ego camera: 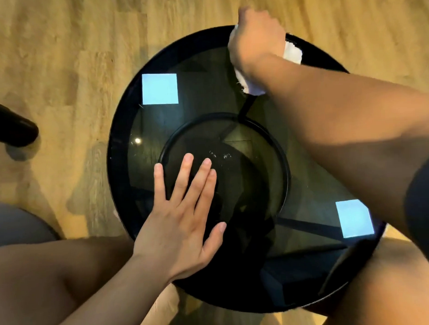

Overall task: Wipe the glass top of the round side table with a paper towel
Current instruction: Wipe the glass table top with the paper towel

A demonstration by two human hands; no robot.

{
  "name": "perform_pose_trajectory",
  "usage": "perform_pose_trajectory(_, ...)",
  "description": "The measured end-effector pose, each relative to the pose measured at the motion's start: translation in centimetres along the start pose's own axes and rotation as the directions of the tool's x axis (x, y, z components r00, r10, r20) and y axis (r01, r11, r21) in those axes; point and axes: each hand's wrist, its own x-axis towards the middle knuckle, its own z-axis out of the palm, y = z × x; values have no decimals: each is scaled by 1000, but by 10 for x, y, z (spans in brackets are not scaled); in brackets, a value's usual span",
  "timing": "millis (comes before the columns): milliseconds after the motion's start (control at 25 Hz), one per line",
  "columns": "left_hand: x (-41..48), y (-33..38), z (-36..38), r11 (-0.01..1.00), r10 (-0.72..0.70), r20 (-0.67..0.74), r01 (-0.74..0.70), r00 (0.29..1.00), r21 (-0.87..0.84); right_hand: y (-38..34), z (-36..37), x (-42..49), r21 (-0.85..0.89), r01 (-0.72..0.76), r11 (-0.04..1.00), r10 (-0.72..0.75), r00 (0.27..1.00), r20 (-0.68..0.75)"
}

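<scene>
Upper right of frame: paper towel (pixel 292 52) bunched under gripping right hand (pixel 256 39) on glass top (pixel 144 145); left hand (pixel 179 226) flat, lower centre.

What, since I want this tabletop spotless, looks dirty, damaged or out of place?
Whitish smears sit near the middle of the glass top, just beyond the left hand pressed flat on it. The right hand holds a ragged paper towel at the far edge. No cracks or spills show.

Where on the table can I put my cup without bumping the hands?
The far-left glass around the square light reflection is bare. Crowded spots: the left hand lies flat mid-table, and the right hand holds the paper towel at the far rim.
</scene>
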Motion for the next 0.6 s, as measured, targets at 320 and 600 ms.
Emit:
perform_pose_trajectory(320,0,3,-3,996,-47,10,46,999,80,23,-29,-193,168,121,978,-131,990,54)
perform_pose_trajectory(600,-2,7,-5,993,-41,11,40,999,107,56,-46,-335,197,349,916,-354,935,-9)
